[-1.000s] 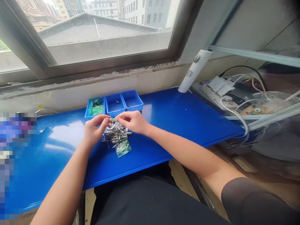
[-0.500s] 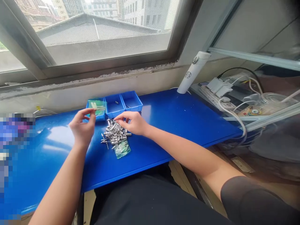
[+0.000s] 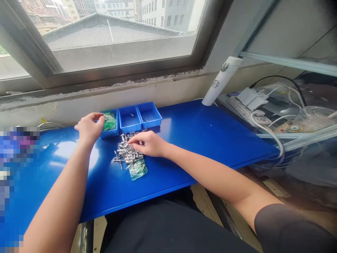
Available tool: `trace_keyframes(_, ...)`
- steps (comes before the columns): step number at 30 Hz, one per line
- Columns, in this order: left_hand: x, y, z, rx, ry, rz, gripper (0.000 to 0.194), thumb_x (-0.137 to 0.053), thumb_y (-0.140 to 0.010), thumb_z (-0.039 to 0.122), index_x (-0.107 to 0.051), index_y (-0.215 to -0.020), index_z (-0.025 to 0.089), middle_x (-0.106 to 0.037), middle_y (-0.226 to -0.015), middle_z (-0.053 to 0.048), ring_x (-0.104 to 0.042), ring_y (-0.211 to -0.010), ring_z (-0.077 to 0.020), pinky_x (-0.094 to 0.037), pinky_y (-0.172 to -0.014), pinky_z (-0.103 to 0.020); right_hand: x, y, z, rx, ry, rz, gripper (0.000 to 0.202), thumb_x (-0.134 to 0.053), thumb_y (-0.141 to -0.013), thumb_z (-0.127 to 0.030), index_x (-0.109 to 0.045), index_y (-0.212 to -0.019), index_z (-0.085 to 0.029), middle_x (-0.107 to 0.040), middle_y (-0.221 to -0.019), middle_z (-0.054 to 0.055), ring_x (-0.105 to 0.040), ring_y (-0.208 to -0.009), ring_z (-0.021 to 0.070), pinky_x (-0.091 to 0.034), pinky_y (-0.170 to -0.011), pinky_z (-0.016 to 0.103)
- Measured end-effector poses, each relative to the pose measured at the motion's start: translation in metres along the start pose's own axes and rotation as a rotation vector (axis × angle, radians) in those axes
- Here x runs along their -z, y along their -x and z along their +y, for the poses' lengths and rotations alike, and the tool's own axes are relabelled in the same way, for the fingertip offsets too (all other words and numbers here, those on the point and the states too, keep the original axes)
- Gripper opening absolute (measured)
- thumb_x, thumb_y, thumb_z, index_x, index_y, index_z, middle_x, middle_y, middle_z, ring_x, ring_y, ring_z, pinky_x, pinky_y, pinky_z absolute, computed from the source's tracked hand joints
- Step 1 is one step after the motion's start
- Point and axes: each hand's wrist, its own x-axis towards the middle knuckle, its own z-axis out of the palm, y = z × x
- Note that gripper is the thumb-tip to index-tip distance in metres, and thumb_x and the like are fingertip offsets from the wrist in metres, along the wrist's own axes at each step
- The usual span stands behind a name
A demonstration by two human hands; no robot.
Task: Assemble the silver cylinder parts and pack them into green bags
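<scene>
Several metal pins and rods lie in a pile (image 3: 125, 151) on the blue table. My right hand (image 3: 149, 143) is over the pile's right side, its thumb and fingertips pinched together at the metal parts; what is between them is too small to make out. My left hand (image 3: 91, 128) is at the left edge of the left blue bin (image 3: 110, 133), fingers bent with a gap to the thumb and nothing visible between them. Green packets (image 3: 109, 121) fill that bin. Another green packet (image 3: 138, 170) touches the pile's near side.
The middle blue bin (image 3: 130, 127) holds a small dark part, and the right blue bin (image 3: 152, 123) a thin one. A white bottle (image 3: 219, 83) stands at the back. Chargers and cables (image 3: 254, 100) sit on a shelf at right.
My left hand has moved up and left, and the green packet that was at its fingertips now lies in the left bin. My right hand has shifted slightly down over the pile.
</scene>
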Motion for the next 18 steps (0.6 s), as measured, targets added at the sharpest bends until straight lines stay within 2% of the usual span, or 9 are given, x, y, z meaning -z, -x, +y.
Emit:
trace_keyframes(2,-0.002,-0.002,0.002,-0.027,-0.164,0.063,0.014,-0.069,-0.077,0.036,-0.071,-0.071,0.023,-0.068,-0.075,-0.01,-0.058,-0.105,-0.0371,-0.038,-0.091,-0.054,0.0,0.0,0.0,-0.007,-0.004,-0.009,0.018,-0.062,-0.091,-0.02,-0.077,-0.1,-0.017,-0.077,-0.09,0.005,-0.069,-0.077,0.0146,-0.053,-0.067,0.024)
trace_keyframes(4,-0.001,-0.002,0.005,-0.074,-0.238,0.068,0.018,-0.07,-0.076,0.039,-0.071,-0.066,0.023,-0.07,-0.085,-0.013,-0.053,-0.112,-0.0412,-0.034,-0.094,-0.059,0.001,0.0,-0.001,-0.007,-0.003,-0.023,0.018,-0.062,-0.091,-0.02,-0.077,-0.1,-0.016,-0.077,-0.087,0.005,-0.069,-0.075,0.0141,-0.052,-0.066,0.024)
trace_keyframes(6,0.001,-0.001,0.008,-0.119,-0.235,0.037,0.022,-0.067,-0.079,0.04,-0.071,-0.066,0.023,-0.071,-0.092,-0.013,-0.05,-0.114,-0.0415,-0.03,-0.096,-0.061,0.001,0.0,-0.003,-0.006,0.005,-0.043,0.019,-0.062,-0.091,-0.02,-0.077,-0.101,-0.016,-0.077,-0.087,0.005,-0.068,-0.076,0.0141,-0.052,-0.065,0.024)
trace_keyframes(9,0.004,0.002,0.016,-0.177,-0.209,-0.024,0.023,-0.063,-0.082,0.038,-0.07,-0.067,0.023,-0.073,-0.09,-0.012,-0.051,-0.113,-0.0394,-0.026,-0.1,-0.06,0.003,-0.001,-0.004,-0.003,0.03,-0.085,0.02,-0.06,-0.091,-0.016,-0.076,-0.102,-0.017,-0.077,-0.095,0.005,-0.069,-0.08,0.0144,-0.052,-0.068,0.025)
trace_keyframes(14,0.014,0.017,0.048,-0.228,-0.212,-0.029,0.021,-0.058,-0.086,0.033,-0.069,-0.072,0.023,-0.073,-0.086,-0.009,-0.058,-0.105,-0.0338,-0.029,-0.098,-0.052,0.008,-0.004,-0.003,0.032,0.118,-0.092,0.012,-0.067,-0.088,-0.019,-0.076,-0.095,-0.017,-0.076,-0.094,0.006,-0.065,-0.09,0.0184,-0.052,-0.086,0.034)
trace_keyframes(18,0.027,0.034,0.072,-0.258,-0.189,-0.191,0.026,-0.054,-0.089,0.037,-0.068,-0.073,0.022,-0.07,-0.076,-0.007,-0.061,-0.08,-0.0272,-0.038,-0.083,-0.044,0.013,-0.005,-0.009,0.131,0.062,-0.219,0.013,-0.079,-0.079,-0.029,-0.074,-0.084,-0.017,-0.075,-0.089,0.005,-0.062,-0.092,0.0199,-0.051,-0.089,0.035)
